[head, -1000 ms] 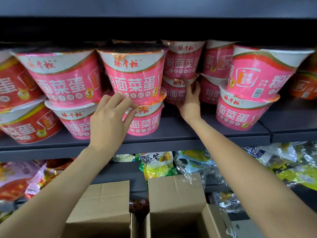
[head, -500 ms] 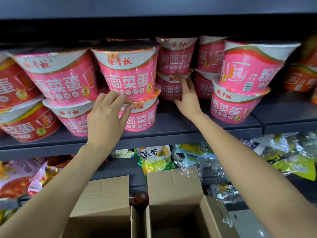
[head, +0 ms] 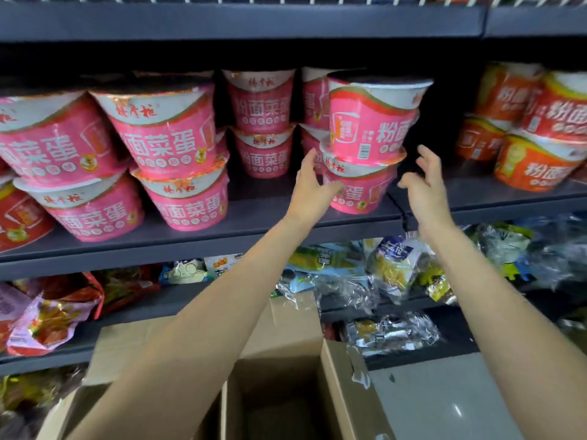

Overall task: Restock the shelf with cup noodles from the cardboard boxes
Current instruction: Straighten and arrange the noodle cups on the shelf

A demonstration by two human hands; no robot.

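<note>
Pink cup noodle bowls stand stacked two high along the grey shelf (head: 260, 217). One stack at the shelf's right end has an upper bowl (head: 371, 122) on a lower bowl (head: 362, 192). My left hand (head: 313, 188) is at the left side of that lower bowl, fingers spread and thumb across its front. My right hand (head: 424, 185) hovers just right of the stack, fingers loosely curved, holding nothing. Open cardboard boxes (head: 286, 376) sit below my arms; I see no cups inside the open one.
Orange cup noodle bowls (head: 533, 144) fill the neighbouring shelf section to the right. Red bowls (head: 19, 217) stand at the far left. The lower shelf holds snack bags (head: 394, 268). Another shelf board (head: 241, 20) hangs close above the stacks.
Both hands moved right: the left left the front pink stack, the right left the rear bowls, and they now flank the right-end stack. The view shifted right too.
</note>
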